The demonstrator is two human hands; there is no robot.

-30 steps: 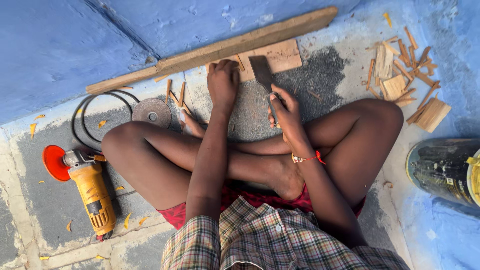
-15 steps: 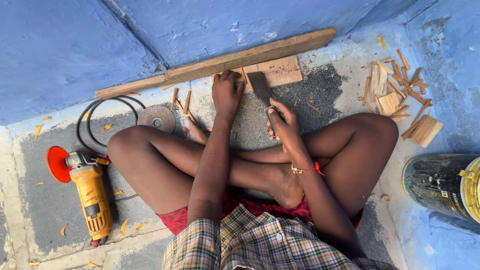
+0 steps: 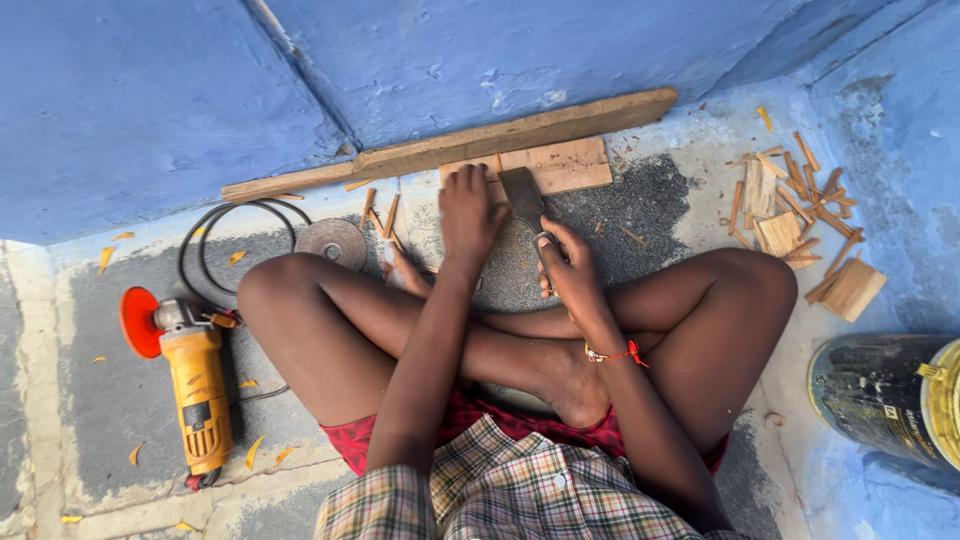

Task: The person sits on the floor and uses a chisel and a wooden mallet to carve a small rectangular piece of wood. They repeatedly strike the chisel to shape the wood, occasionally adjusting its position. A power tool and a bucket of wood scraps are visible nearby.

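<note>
Head view, looking down: a person sits cross-legged on the floor point(image 3: 620, 210). The left hand point(image 3: 470, 212) presses flat, fingers spread and holding nothing, on a small wooden board point(image 3: 560, 165) lying against a long plank point(image 3: 450, 148) at the wall's foot. The right hand point(image 3: 570, 270) has its fingers wrapped around the handle of a flat metal blade point(image 3: 522, 195). The blade's long axis runs away from the body, its tip pointing at the board. Many wood slivers point(image 3: 790, 205) are heaped to the right, so cutting seems well underway, though the board looks mostly whole. An angle grinder point(image 3: 195, 385) lies to the left.
</note>
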